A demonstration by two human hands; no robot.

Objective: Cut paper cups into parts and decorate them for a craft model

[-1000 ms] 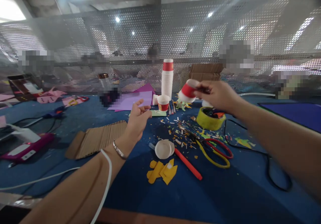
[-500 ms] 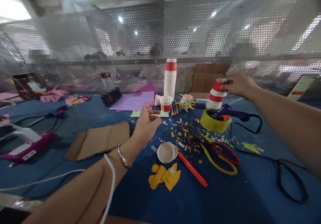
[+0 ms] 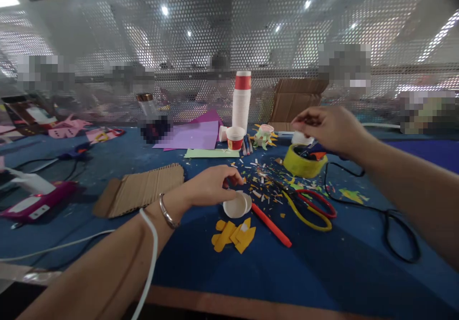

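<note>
My left hand [image 3: 214,185] is low over the middle of the table, half curled, with a gap between thumb and fingers. Its thumb is near the rim of a white paper cup [image 3: 234,208]; I cannot tell whether they touch. My right hand [image 3: 328,128] is farther back on the right, its fingertips drawn together. Below those fingertips the white part of a paper cup [image 3: 301,138] shows behind a yellow tape roll [image 3: 304,161]; the hand hides the area above it. What the right fingers hold, if anything, is hidden.
Scissors [image 3: 313,210], an orange-red marker [image 3: 271,225] and yellow paper pieces [image 3: 234,234] lie in front, with paper scraps around. Behind are a tall cup stack [image 3: 241,105], a red-and-white cup [image 3: 235,138] and purple paper [image 3: 193,135]. Corrugated cardboard [image 3: 148,191] lies left.
My left hand has come down and nearer, from before the red-and-white cup to the white cup. My right hand has shifted slightly left and lower, now covering where the red-and-white cup stack showed.
</note>
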